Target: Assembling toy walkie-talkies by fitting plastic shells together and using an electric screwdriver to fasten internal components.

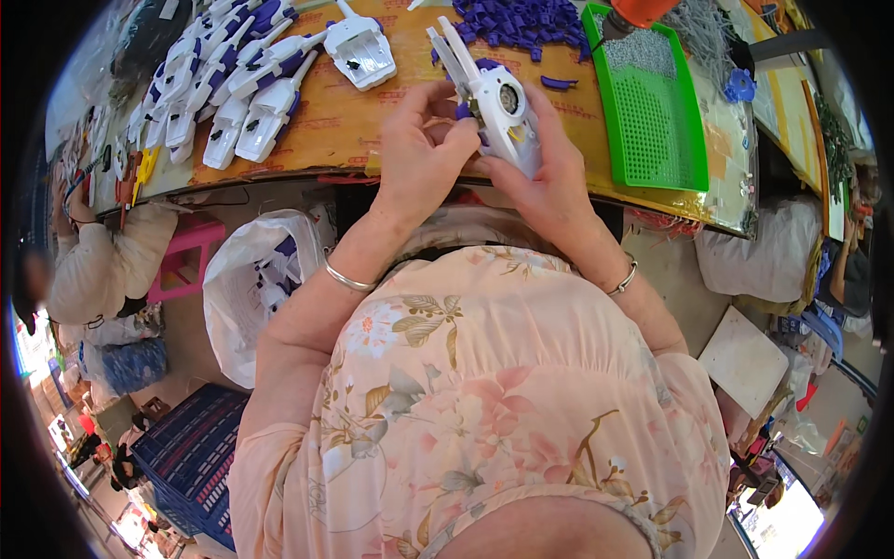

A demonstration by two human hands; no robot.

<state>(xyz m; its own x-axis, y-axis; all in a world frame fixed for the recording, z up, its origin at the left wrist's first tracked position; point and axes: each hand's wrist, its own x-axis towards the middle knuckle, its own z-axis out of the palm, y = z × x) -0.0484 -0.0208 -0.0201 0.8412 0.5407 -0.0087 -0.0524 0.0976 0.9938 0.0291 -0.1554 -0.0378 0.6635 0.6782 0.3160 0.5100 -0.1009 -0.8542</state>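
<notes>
Both hands hold a white plastic housing [507, 104] with purple parts and a long narrow neck, above the table's front edge. A round dark disc, maybe a speaker, sits in its face, with a short yellow wire below it. My right hand [551, 177] is closed around its right side and lower end. My left hand [424, 154] pinches at its left side, near a small purple piece; the fingertips partly hide what they grip. Beyond my left hand, a similar open white shell [358, 51] lies on the table.
Several white-and-purple housings [228, 84] are piled at left, purple pieces [526, 23] at the back. A green tray [694, 154] holds small metal parts; an orange tool [643, 11] hangs over it. A white bag [228, 307] and blue crate [191, 456] stand lower left. Another person's sleeve [93, 270] is at far left.
</notes>
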